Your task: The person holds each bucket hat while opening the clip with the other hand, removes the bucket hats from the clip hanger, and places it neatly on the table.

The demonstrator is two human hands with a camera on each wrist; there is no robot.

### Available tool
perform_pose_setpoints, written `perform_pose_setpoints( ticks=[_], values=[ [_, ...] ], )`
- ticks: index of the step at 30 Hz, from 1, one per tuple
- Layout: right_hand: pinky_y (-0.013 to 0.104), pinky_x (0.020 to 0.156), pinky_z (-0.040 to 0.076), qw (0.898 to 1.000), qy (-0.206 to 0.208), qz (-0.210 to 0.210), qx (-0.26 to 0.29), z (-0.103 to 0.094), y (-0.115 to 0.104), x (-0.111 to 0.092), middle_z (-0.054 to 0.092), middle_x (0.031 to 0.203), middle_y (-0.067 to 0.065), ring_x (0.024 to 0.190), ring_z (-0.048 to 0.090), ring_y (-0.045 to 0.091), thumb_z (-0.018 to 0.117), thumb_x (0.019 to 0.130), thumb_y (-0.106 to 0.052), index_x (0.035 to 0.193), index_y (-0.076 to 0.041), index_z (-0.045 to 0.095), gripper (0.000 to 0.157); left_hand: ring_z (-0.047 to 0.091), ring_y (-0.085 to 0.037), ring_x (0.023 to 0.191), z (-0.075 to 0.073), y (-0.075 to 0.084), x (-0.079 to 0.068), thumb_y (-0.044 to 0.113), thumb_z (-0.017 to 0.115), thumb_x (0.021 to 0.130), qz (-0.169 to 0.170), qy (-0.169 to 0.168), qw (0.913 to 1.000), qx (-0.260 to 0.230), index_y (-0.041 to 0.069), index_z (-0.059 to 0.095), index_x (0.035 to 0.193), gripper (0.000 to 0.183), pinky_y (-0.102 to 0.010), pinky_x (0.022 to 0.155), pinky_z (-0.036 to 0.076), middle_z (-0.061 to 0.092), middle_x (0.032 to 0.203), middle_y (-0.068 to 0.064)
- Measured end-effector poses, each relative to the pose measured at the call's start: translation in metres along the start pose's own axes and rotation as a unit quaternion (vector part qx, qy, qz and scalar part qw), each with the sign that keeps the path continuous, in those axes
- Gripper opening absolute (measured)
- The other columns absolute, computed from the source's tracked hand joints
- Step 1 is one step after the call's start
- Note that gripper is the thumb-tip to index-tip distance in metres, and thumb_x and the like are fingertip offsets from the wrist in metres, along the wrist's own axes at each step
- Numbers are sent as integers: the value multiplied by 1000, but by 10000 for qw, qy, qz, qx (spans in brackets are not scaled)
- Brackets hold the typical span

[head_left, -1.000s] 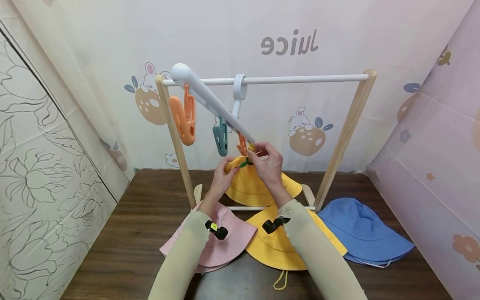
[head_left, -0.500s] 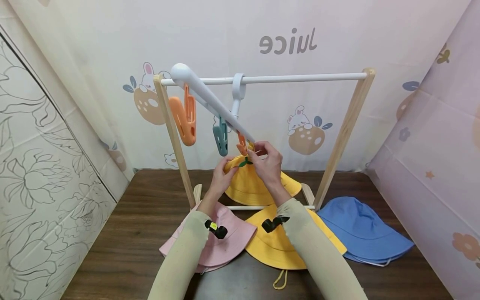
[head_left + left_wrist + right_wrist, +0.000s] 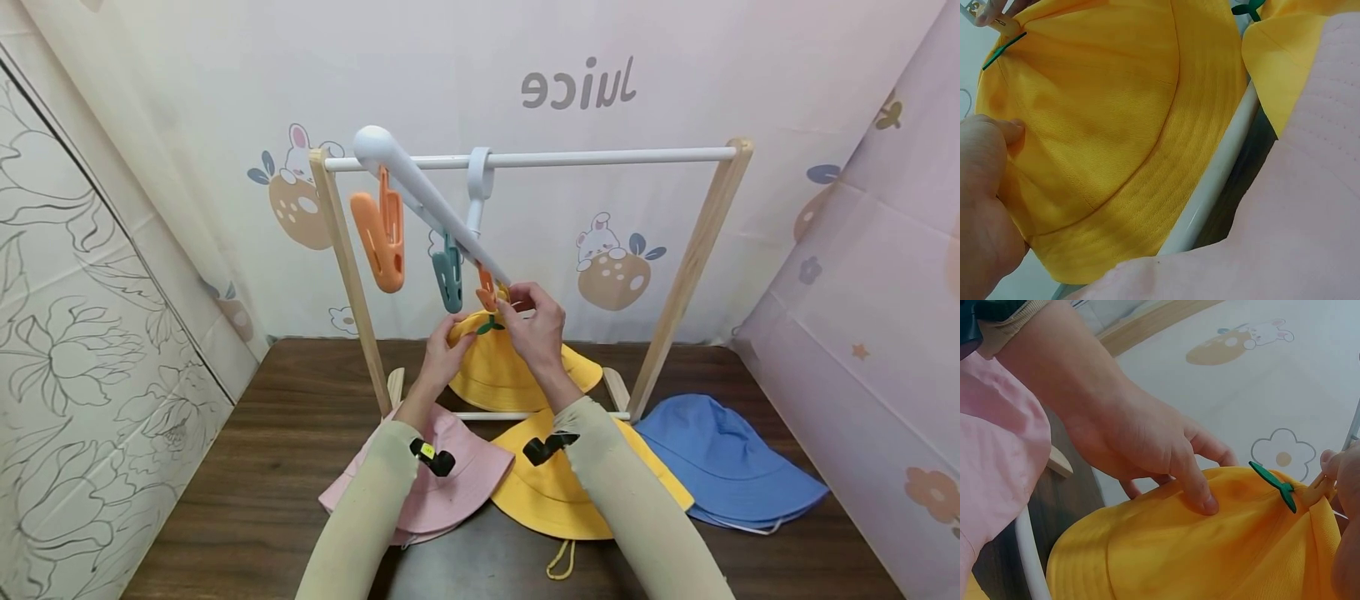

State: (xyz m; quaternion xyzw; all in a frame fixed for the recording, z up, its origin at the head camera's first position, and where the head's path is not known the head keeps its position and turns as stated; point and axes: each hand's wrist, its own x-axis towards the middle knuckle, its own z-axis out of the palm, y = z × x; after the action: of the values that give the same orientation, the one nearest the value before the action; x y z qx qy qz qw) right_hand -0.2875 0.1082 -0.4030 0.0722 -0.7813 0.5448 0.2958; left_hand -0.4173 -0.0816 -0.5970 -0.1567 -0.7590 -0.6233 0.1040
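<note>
A yellow bucket hat (image 3: 495, 375) hangs below the white clip hanger (image 3: 431, 200), its brim sloping to the right. With thumb and fingers, my left hand (image 3: 442, 358) pinches the left side of its crown. My right hand (image 3: 540, 333) pinches a yellow clothespin (image 3: 1316, 490) at the hanger's far end, its tip at the top of the crown beside a green leaf-shaped tab (image 3: 1280, 487). Nearer along the hanger dangle a small orange clothespin (image 3: 486, 290), a teal clothespin (image 3: 448, 275) and a large orange clothespin (image 3: 381, 237). My right hand partly hides the yellow clothespin in the head view.
The hanger hooks over the white rod (image 3: 600, 157) of a wooden-sided rack (image 3: 690, 275). On the dark table (image 3: 255, 467) lie a pink hat (image 3: 457, 483), a second yellow hat (image 3: 558, 500) with a cord loop, and a blue hat (image 3: 720, 467), all below my forearms or to the right.
The hanger's near end has swung slightly right, and its large orange and teal clothespins moved with it. Both hands keep nearly the same place and grip.
</note>
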Motion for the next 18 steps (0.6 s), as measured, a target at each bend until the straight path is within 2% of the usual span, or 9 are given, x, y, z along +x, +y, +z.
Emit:
perform_pose_setpoints(
  ticks=[2, 4, 9, 18],
  values=[
    [10, 74, 51, 10000, -1, 8, -7, 0, 0, 0, 82, 111, 21, 97, 77, 38, 87, 100, -16, 117, -2, 79, 24, 71, -21, 118, -1, 2, -1, 41, 83, 104, -47, 34, 10000, 57, 46, 72, 131, 30, -42, 104, 62, 76, 130, 9],
    [10, 74, 51, 10000, 12, 20, 2, 0, 0, 0, 82, 111, 21, 97, 77, 38, 87, 100, -15, 117, -1, 79, 23, 71, -19, 118, -1, 6, -3, 39, 83, 104, -81, 111, 9998, 170, 45, 73, 131, 30, -39, 104, 61, 76, 131, 10],
    [10, 74, 51, 10000, 54, -3, 55, 0, -1, 0, 83, 110, 22, 96, 78, 40, 87, 99, -13, 116, 0, 79, 22, 71, -20, 119, -3, 11, -6, 34, 82, 105, -157, 247, 9993, 247, 42, 74, 130, 28, -41, 104, 62, 76, 131, 8],
    [8, 72, 51, 9999, 82, 13, 111, -1, -1, 0, 82, 110, 22, 95, 78, 39, 87, 99, -13, 115, -1, 80, 22, 72, -19, 117, -5, 11, -6, 32, 83, 105, -285, 199, 9991, 227, 42, 74, 127, 26, -39, 101, 62, 76, 128, 7]
  ],
)
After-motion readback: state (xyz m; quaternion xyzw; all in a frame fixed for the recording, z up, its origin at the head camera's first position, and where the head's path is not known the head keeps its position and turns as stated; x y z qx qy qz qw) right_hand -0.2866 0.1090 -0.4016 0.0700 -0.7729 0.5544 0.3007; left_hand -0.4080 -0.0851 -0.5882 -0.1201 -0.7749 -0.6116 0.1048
